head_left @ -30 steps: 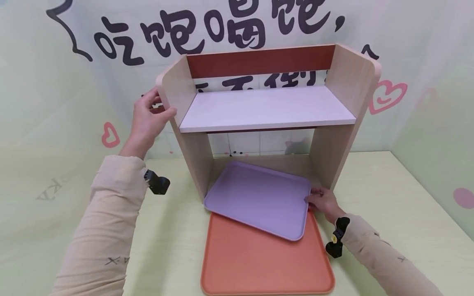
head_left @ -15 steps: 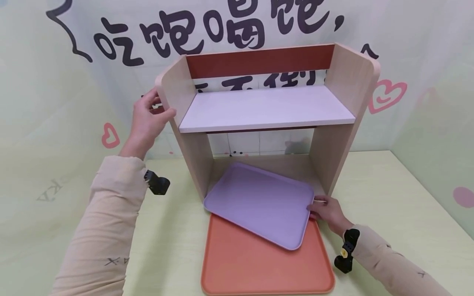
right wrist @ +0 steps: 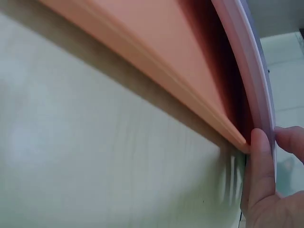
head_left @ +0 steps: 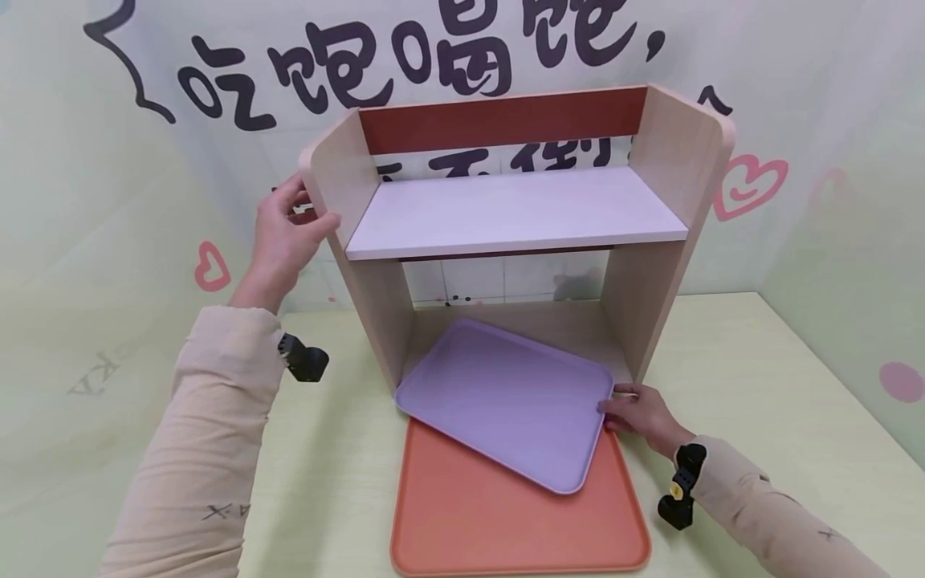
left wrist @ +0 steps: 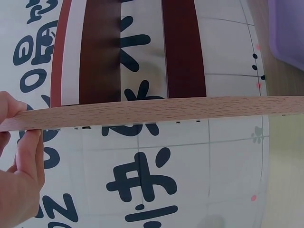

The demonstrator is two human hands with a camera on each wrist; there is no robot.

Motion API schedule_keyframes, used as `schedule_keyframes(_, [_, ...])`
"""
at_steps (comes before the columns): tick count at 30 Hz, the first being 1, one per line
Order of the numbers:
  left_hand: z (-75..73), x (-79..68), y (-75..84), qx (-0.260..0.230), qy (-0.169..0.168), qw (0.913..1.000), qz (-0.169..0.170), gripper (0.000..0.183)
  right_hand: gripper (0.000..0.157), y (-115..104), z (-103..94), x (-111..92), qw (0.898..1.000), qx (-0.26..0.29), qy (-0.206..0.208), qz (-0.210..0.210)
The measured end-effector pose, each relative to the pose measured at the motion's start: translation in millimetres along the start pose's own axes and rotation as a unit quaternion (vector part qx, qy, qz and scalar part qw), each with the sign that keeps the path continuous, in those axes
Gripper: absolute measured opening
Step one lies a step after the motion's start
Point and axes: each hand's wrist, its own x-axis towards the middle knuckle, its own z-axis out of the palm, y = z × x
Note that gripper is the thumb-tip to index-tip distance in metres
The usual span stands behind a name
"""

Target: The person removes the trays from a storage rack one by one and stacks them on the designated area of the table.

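Observation:
A wooden two-tier shelf (head_left: pixel 513 210) stands at the back of the table, with a white middle board. My left hand (head_left: pixel 285 237) grips the upper front edge of its left side panel (left wrist: pixel 156 110), thumb on one face and fingers on the other. A purple tray (head_left: pixel 509 401) lies askew, its rear part inside the lower compartment and its front corner jutting out. Under that corner is an orange tray (head_left: pixel 520 526), flat on the table before the shelf. My right hand (head_left: pixel 643 417) pinches the purple tray's right rim (right wrist: pixel 254 71), which is raised above the orange tray's edge in the right wrist view.
The pale table (head_left: pixel 759 385) extends to both sides of the shelf. Behind it hangs a white wall sheet (head_left: pixel 238 177) with large black characters and pink hearts. Another sheet (head_left: pixel 860 265) closes off the right side.
My right hand has moved toward me and slightly right, drawing the purple tray's right side outward so it turns further over the orange tray. The left hand keeps its grip on the panel.

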Motion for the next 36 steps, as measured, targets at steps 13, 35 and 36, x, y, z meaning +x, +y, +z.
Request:
schedule_keyframes(13, [-1.8, -1.4, -0.3, -0.004, -0.002, 1.0, -0.002, 0.054, 0.052, -1.4, 3.4, 4.9, 1.0, -0.007, 0.006, -0.002])
schedule_keyframes(35, [-0.6, -0.3, -1.1, 0.0, -0.002, 1.0, 0.004, 0.053, 0.063, -13.7, 7.0, -3.7, 0.99, 0.133, -0.038, 0.023])
schedule_keyframes(36, [-0.5, -0.3, -1.0, 0.0, -0.002, 1.0, 0.004, 0.053, 0.063, -13.7, 6.6, -4.2, 0.988, 0.145, -0.042, 0.022])
